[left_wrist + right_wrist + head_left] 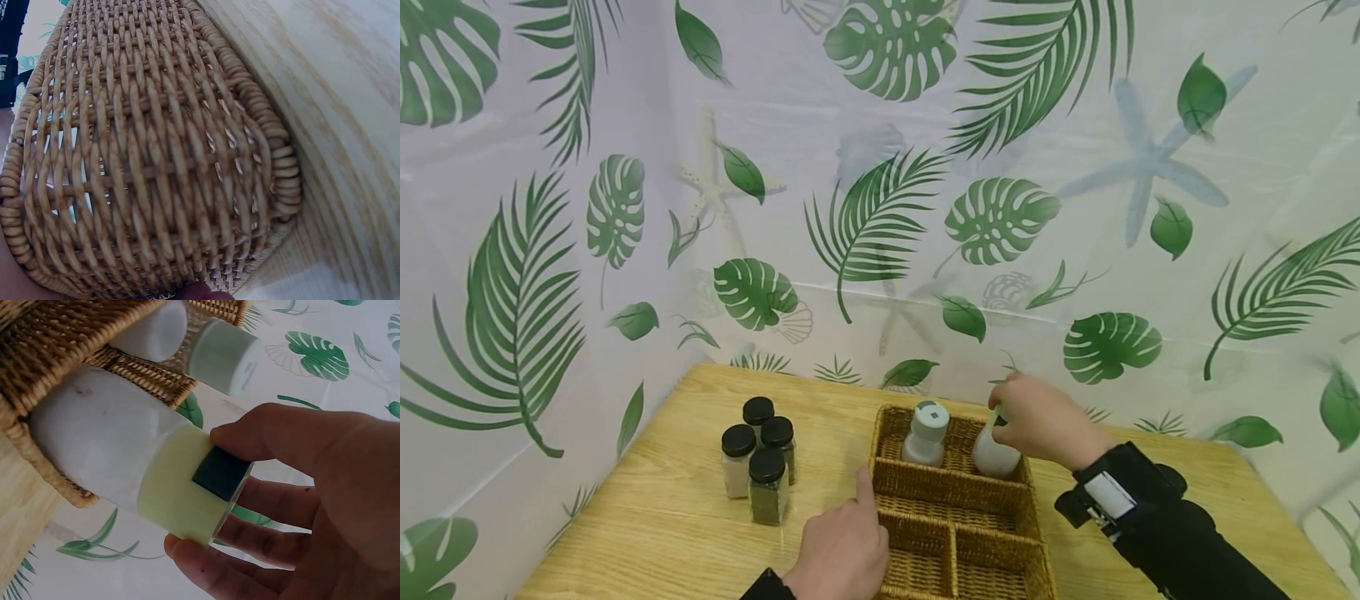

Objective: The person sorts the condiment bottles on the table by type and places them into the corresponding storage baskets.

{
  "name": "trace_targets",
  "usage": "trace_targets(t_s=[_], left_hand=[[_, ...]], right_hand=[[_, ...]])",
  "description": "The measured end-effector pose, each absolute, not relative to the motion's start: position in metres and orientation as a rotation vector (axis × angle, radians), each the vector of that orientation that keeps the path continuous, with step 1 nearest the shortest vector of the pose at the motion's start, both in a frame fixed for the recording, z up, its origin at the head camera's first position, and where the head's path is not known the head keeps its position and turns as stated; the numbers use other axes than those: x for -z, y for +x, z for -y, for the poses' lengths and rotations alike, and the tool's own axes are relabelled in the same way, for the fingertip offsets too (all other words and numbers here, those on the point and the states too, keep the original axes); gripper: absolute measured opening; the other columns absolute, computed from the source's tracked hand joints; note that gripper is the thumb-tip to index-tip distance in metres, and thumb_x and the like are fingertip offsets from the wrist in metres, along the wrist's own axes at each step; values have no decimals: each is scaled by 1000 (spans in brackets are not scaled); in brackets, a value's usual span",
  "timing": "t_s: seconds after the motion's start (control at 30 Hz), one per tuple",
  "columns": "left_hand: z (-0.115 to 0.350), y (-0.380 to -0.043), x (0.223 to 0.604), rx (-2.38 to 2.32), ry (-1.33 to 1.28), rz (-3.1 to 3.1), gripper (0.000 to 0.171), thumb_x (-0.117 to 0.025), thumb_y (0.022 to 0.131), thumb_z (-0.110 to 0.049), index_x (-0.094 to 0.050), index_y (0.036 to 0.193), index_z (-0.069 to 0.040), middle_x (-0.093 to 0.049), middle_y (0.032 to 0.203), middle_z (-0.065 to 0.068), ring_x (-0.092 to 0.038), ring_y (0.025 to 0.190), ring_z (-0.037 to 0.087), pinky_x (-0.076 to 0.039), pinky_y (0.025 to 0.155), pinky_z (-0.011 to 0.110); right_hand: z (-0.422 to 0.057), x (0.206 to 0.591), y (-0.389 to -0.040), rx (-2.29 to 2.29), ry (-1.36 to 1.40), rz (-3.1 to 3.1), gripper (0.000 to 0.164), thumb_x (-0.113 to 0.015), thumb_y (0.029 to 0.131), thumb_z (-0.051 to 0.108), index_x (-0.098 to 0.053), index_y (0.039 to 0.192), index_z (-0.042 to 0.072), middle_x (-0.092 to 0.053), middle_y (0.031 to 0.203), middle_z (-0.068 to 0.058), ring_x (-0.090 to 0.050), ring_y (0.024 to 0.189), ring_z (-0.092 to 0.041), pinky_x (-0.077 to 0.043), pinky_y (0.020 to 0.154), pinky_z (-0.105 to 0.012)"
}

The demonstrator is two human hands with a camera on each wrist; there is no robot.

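A wicker basket (pixel 880 442) with several compartments stands on the table. My right hand (pixel 1041 421) pinches the pale green cap of a white seasoning bottle (pixel 100 434) between thumb and fingers. That bottle's lower part sits in the right end of the basket's back compartment. A second seasoning bottle (pixel 925 437), with a pale green cap, stands to its left in the same compartment. At the basket's left side my left hand (pixel 842 542) grips the rim, index finger stretched along it. The left wrist view shows the woven outer wall (pixel 144 144) close up, with a fingertip (pixel 203 291) at the bottom.
Several glass jars with black lids (pixel 767 465) stand grouped left of the basket. A round black lid (pixel 1171 479) shows beyond the right wrist, partly hidden. Leaf-patterned cloth (pixel 880 250) hangs behind the wooden table (pixel 647 517). The front compartments (pixel 988 575) show bare wicker.
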State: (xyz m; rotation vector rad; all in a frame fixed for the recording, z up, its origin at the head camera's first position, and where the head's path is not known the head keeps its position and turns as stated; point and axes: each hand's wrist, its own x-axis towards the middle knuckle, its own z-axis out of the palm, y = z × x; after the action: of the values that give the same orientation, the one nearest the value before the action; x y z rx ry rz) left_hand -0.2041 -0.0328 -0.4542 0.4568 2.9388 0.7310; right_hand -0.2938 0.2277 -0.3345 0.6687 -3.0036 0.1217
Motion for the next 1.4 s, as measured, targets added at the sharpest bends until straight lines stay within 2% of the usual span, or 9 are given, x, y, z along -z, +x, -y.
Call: trace_targets(t_s=[0.2, 0.37, 0.7, 1.0, 1.4], left_hand=[[32, -204, 454, -741, 426, -2927, 67, -53, 101, -22, -26, 155, 7, -45, 56, 2, -36, 40, 19, -21, 42, 34], [31, -205, 454, -743, 409, -2928, 68, -53, 101, -22, -25, 155, 7, -45, 56, 2, -39, 40, 20, -23, 41, 35], [32, -206, 455, -740, 420, -2921, 67, -52, 101, -21, -25, 156, 6, -45, 56, 2, -37, 40, 19, -21, 42, 34], [32, -206, 455, -715, 391, -2920, 69, -51, 101, -23, -23, 157, 6, -46, 57, 2, -40, 41, 19, -24, 42, 35], [32, -204, 454, -713, 406, -2937, 69, -52, 101, -22, -23, 156, 6, -45, 57, 2, -41, 41, 19, -25, 41, 34]], right_hand=[[-225, 348, -297, -125, 673, 3026, 23, -74, 82, 11, -74, 103, 2, -68, 99, -12, -64, 80, -22, -54, 70, -38], [-223, 353, -299, -148, 646, 3055, 24, -74, 82, 10, -74, 104, 1, -69, 99, -12, -67, 84, -26, -55, 72, -40], [-221, 366, -302, -174, 609, 3087, 23, -74, 83, 10, -73, 105, 2, -65, 104, -14, -58, 74, -19, -50, 67, -35], [-218, 369, -304, -156, 609, 3077, 22, -75, 84, 10, -74, 105, 3, -65, 105, -14, -61, 82, -22, -52, 69, -37], [-217, 368, -297, -140, 607, 3047, 27, -74, 84, 12, -73, 110, 4, -64, 101, -11, -52, 70, -16, -44, 61, -32]])
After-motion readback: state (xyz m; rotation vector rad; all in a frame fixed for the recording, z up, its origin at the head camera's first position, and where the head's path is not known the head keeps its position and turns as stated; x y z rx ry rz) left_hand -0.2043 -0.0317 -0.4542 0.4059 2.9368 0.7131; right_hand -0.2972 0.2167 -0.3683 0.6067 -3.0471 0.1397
